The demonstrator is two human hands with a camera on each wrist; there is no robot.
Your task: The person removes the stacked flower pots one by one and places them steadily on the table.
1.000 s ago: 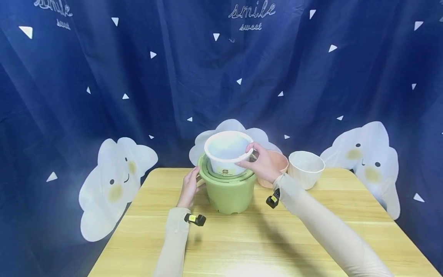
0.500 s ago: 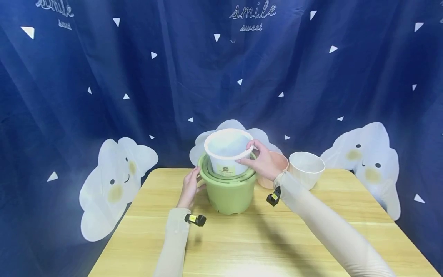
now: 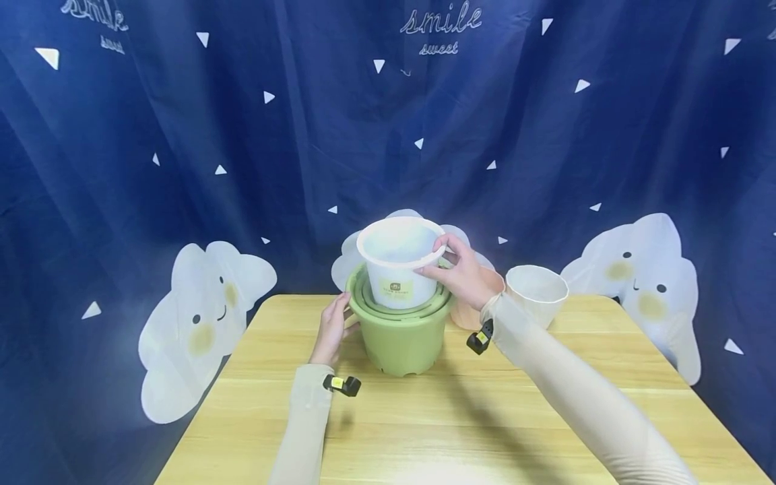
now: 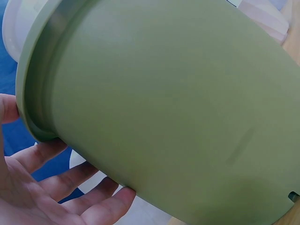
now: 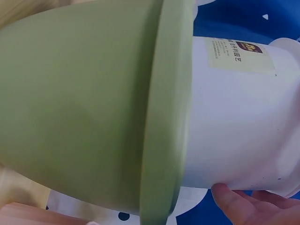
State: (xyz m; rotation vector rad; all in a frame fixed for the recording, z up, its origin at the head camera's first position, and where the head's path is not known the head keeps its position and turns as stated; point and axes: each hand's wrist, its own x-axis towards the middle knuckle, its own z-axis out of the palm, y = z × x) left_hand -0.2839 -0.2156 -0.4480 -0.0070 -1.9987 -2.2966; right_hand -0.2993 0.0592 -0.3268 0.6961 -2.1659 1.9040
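A large green flowerpot (image 3: 401, 345) stands upright on the table, with more green rims nested inside it. My left hand (image 3: 331, 327) is at its left side. In the left wrist view, that hand's extended fingers (image 4: 110, 206) press their tips on the outer wall and rim. From the green pots rises a white flowerpot (image 3: 397, 269) with a yellowish label (image 5: 239, 56). My right hand (image 3: 462, 273) pinches the white pot's rim at its right side. The white pot's base is hidden inside the green pots.
Behind my right hand stands a pinkish pot (image 3: 465, 315), partly hidden. Beside it, farther right, is a whitish ribbed pot (image 3: 537, 288). The wooden table (image 3: 388, 421) ends at a dark blue curtain (image 3: 339, 121) with cloud prints.
My right hand has raised the white flowerpot, so more of its wall and label shows above the green rims. The left hand and the green pot have stayed in place.
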